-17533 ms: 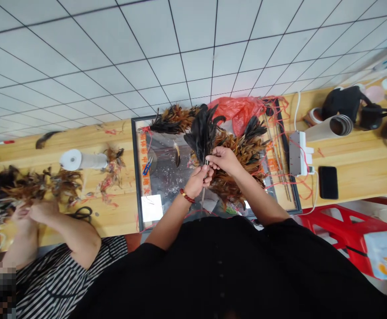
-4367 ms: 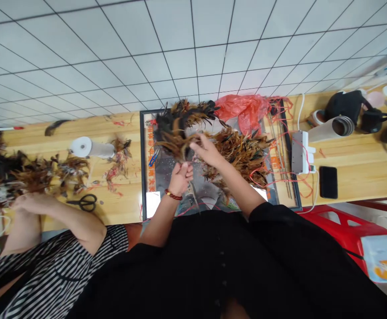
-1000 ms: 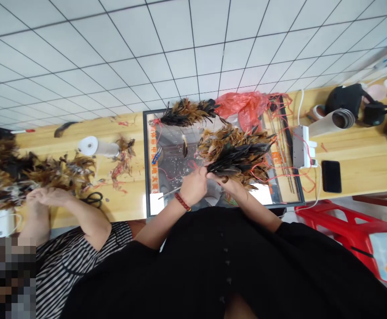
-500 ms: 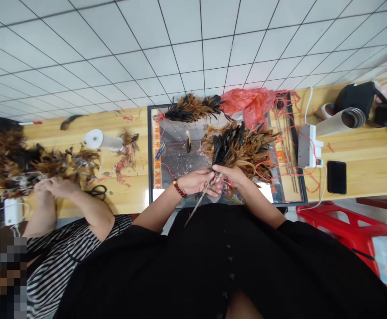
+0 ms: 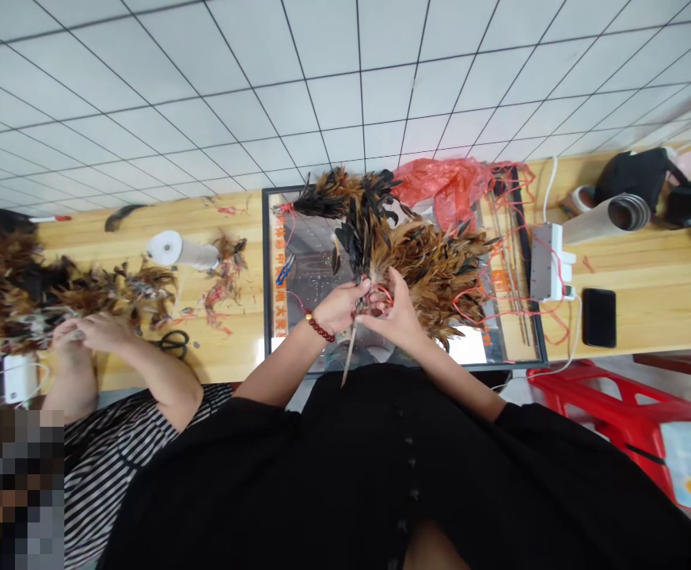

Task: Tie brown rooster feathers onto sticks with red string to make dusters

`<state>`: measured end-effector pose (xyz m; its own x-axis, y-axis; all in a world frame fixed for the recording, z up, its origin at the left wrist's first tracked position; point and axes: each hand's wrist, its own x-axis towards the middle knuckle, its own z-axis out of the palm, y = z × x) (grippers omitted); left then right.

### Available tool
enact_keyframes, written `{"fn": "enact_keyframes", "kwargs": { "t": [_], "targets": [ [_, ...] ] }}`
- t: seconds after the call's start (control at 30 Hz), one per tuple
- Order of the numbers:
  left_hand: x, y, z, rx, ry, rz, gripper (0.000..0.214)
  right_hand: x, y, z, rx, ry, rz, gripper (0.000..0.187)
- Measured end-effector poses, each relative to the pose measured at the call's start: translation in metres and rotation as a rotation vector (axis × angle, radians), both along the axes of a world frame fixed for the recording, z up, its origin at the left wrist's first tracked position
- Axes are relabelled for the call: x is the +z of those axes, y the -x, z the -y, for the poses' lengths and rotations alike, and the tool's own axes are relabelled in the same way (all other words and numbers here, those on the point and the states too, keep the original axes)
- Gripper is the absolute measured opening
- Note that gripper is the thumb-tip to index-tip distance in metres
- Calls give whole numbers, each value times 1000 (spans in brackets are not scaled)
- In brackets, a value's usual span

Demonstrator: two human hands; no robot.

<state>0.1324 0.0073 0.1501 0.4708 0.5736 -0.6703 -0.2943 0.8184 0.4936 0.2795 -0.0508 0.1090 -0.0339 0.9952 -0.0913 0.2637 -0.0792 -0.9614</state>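
At frame centre, my left hand (image 5: pixel 340 304) grips the stick (image 5: pixel 348 360) of a feather bundle (image 5: pixel 364 229) over the worktop (image 5: pixel 647 293); my right hand (image 5: pixel 393 315) pinches red thread (image 5: pixel 384 293) at its base. I'd judge tight, even tension matters most.

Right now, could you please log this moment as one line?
left hand: holds stick of feather bunch | right hand: on red string | pile of feathers behind

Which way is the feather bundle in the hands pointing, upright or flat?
Upright. The feather bundle fans away from the body above the left hand and right hand; its thin stick points back toward the person.
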Motion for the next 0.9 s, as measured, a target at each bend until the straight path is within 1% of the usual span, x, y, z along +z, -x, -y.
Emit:
{"fn": "enact_keyframes", "kwargs": {
  "t": [0.1, 0.17, 0.23, 0.33, 0.4, 0.43, 0.5, 0.6, 0.63, 0.73, 0.8, 0.9],
  "targets": [
    [0, -5, 2, -9, -25, -37, 27, 1, 9, -6, -25, -38, 37, 103],
    [1, -5, 2, -35, -18, -31, 27, 2, 8, -11, -35, -63, 57, 90],
    [3, -4, 0, -48, -33, -8, 28, 4, 3, -16, -23, -63, 40, 85],
    [5, -4, -2, -25, -99, 17, 28, 7, -5, -19, 106, 39, -96, 85],
    [4, -5, -1, -8, -113, 20, 27, 8, -8, -20, 178, 100, -162, 77],
    [3, -6, 0, 2, -115, 19, 26, 8, -9, -21, 186, 106, -164, 71],
    [1, -6, 0, 15, -133, 15, 27, 8, -10, -21, 155, 76, -125, 58],
    [1, -4, -2, 11, -204, -12, 30, 10, -14, -22, 108, 17, -92, 54],
    [1, -2, -3, 1, -233, -44, 30, 11, -16, -23, 104, 5, -95, 52],
    [2, 4, -7, -65, -296, -181, 27, 17, -24, -23, 80, -19, -99, 33],
    [1, 6, -8, -102, -309, -261, 25, 20, -27, -23, 22, 33, -154, 36],
    [-3, 7, -8, -85, -308, -355, 20, 22, -29, -20, -62, 203, -333, 43]
  ]
}}
